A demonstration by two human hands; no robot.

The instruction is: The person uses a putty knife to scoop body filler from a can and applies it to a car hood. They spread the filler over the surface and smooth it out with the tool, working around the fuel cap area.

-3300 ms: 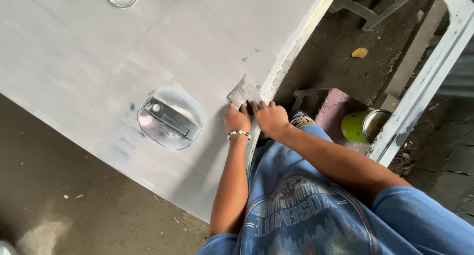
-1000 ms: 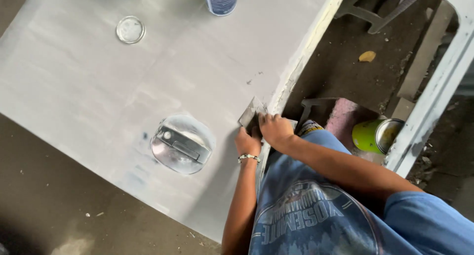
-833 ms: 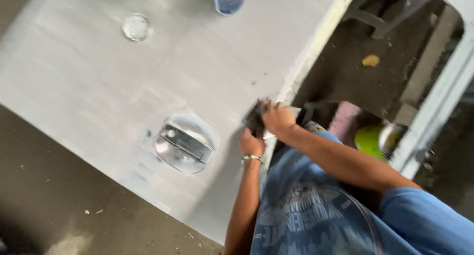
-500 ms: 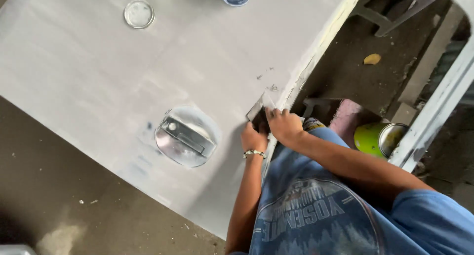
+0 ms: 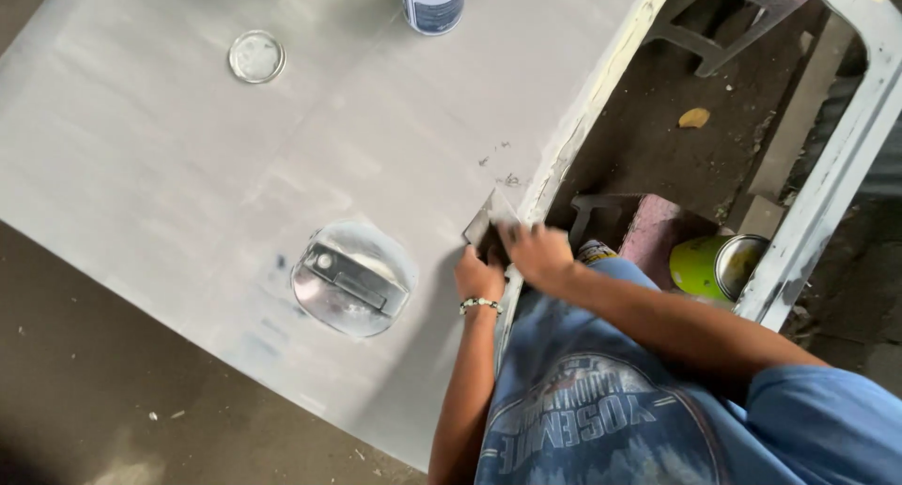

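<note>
A large grey panel (image 5: 282, 147) lies flat in front of me. At its right edge (image 5: 564, 156) both my hands meet on a small flat grey sheet (image 5: 481, 224), like sandpaper, pressed against the edge. My left hand (image 5: 477, 276), with a beaded bracelet at the wrist, grips it from below. My right hand (image 5: 536, 252) covers it from the right and is blurred by motion. Small dark specks (image 5: 505, 178) mark the panel just above the sheet.
A round shiny recess with a metal bar (image 5: 352, 278) sits in the panel left of my hands. A round lid (image 5: 256, 56) and a can (image 5: 434, 1) stand at the far end. A green tin (image 5: 714, 264) and a white frame (image 5: 827, 165) are on the right.
My hands stay at the same stretch of the panel's edge, shifting slightly back and forth with the grey sheet. The view has drifted, bringing the can at the top into sight.
</note>
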